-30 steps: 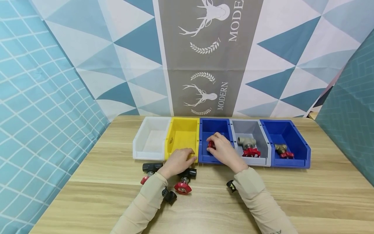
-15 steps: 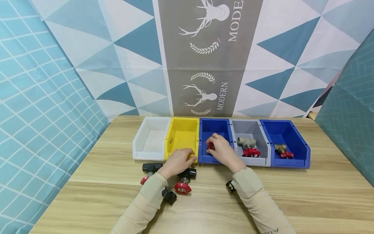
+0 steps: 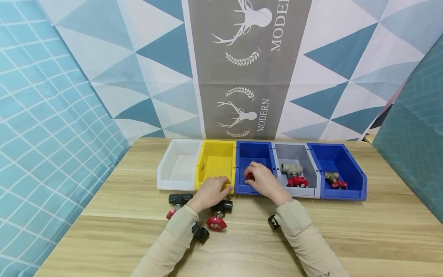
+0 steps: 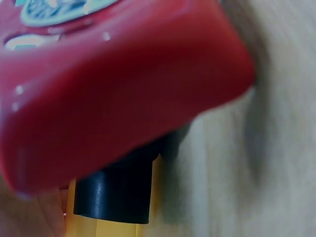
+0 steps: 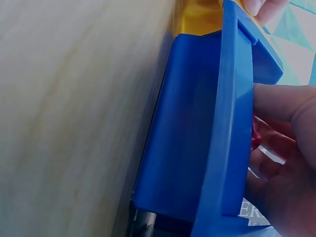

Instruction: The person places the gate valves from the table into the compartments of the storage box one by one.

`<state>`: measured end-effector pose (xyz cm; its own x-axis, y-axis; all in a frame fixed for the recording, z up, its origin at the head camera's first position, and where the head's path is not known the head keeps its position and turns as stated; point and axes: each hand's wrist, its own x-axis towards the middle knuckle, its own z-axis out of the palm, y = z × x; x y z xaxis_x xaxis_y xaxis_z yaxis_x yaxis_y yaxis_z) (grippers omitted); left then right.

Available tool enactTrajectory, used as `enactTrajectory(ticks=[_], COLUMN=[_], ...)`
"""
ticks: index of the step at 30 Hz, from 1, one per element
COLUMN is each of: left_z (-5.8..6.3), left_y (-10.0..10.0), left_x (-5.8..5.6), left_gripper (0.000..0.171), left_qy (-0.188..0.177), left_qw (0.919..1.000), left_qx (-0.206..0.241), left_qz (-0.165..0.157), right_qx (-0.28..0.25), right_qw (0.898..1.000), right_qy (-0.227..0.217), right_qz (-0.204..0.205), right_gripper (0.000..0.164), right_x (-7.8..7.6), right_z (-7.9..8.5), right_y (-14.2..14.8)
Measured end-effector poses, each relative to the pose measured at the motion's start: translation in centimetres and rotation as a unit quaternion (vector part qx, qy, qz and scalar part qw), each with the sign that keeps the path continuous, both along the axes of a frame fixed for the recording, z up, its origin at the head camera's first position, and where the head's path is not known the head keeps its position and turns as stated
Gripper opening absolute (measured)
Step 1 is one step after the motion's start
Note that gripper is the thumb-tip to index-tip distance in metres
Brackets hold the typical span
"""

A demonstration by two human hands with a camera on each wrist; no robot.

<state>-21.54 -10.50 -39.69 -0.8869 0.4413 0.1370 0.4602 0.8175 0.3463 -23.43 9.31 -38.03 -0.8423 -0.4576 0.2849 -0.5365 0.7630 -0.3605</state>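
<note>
My right hand (image 3: 264, 181) reaches into the left blue bin (image 3: 257, 151) and its fingers (image 5: 281, 148) curl round a red-handled valve (image 3: 250, 176), mostly hidden by the hand. In the right wrist view only a sliver of the red handle (image 5: 256, 139) shows behind the blue bin wall (image 5: 207, 128). My left hand (image 3: 212, 190) lies on the front lip of the yellow bin (image 3: 216, 161), fingers curled over its edge. Just below it on the table lies a black valve (image 3: 219, 215). Its red handwheel (image 4: 113, 94) fills the left wrist view.
Five bins stand in a row: white (image 3: 178, 165), yellow, blue, grey (image 3: 297, 152) with a grey valve (image 3: 292, 174), and a right blue bin (image 3: 342, 159) with a brass valve (image 3: 333, 179). Another black valve (image 3: 175, 202) lies left of my left wrist. Patterned cloth walls surround the wooden table (image 3: 363, 231).
My right hand has sunk a little lower in the blue bin with the valve. My left hand stays on the yellow bin.
</note>
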Motion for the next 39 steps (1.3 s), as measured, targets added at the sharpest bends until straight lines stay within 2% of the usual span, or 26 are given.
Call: enactTrajectory(ticks=[5,10,18,22,25,30,34,39], left_z=[0.0,0.2,0.3,0.4,0.9,2.3,3.1,3.6], left_y=[0.0,-0.1,-0.1,-0.2,-0.4,-0.5,-0.4,-0.4], left_x=[0.0,0.0,-0.1,-0.1,-0.1,0.2,0.5,1.3], left_gripper=[0.027,0.026,0.036,0.037,0.037,0.032,0.024,0.012], left_qy=[-0.001,-0.006,-0.039,-0.051,-0.054,-0.046,-0.022,-0.001], left_qw=[1.0000,1.0000,0.9989,0.9978,0.9958,0.9926,0.9948,0.9986], left_qx=[0.000,0.003,0.018,0.040,0.073,0.110,0.098,0.049], left_qz=[-0.005,-0.005,0.020,0.017,0.013,0.022,0.018,-0.020], right_qx=[0.008,0.011,0.010,0.018,0.020,-0.001,-0.022,-0.037], right_qw=[1.000,1.000,0.999,0.998,0.998,0.997,0.994,0.991], right_qy=[-0.024,-0.020,-0.030,-0.042,-0.046,-0.009,0.007,-0.045], right_qz=[-0.005,-0.012,-0.027,-0.037,-0.049,-0.074,-0.106,-0.118], right_gripper=[0.003,0.004,0.015,0.020,0.028,0.038,0.037,0.041], right_x=[0.1,0.1,0.1,0.5,1.0,2.0,2.4,2.3], right_z=[-0.1,-0.2,-0.4,0.0,0.6,1.4,1.8,1.5], right_y=[-0.1,-0.2,-0.5,-0.6,-0.8,-1.6,-2.4,-3.2])
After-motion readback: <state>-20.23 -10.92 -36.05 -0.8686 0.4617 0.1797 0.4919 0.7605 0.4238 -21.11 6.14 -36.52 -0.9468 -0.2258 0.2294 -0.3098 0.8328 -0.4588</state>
